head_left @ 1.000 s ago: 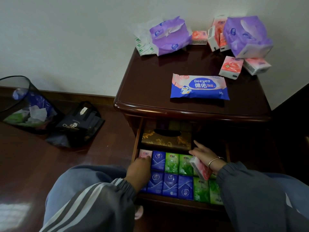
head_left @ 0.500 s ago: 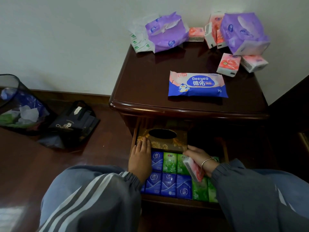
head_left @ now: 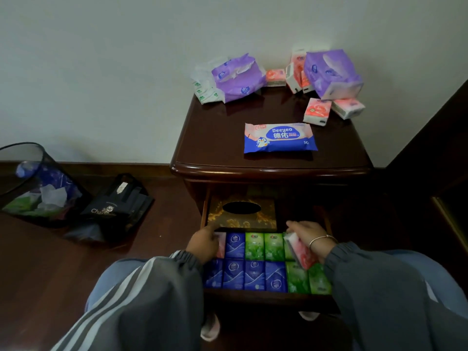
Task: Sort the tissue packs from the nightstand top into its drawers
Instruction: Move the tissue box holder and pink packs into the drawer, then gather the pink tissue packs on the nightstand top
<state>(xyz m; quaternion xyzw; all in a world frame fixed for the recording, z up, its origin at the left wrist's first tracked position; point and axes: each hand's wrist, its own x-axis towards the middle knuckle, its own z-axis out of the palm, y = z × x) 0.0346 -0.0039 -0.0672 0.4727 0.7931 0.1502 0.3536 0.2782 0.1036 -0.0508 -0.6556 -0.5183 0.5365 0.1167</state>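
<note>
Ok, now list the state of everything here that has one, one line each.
Drawer, pulled open, packed with blue packs and green packs.
Tissue box, at the drawer's back, no tissue showing in its slot.
Left purple pack, torn open, tissue sticking out.
Wipes pack, lying flat on the nightstand.
Left hand, on the corner pink pack, grip unclear.
Right hand, grips the held pink pack, tilted above green packs.
Waste bin, partly filled.

Single head view, looking steeply down, close above open drawer [head_left: 266, 296]

Blue packs [head_left: 254, 274], green packs [head_left: 273, 245], purple bags [head_left: 238, 79], gold-patterned box [head_left: 266, 219]
</note>
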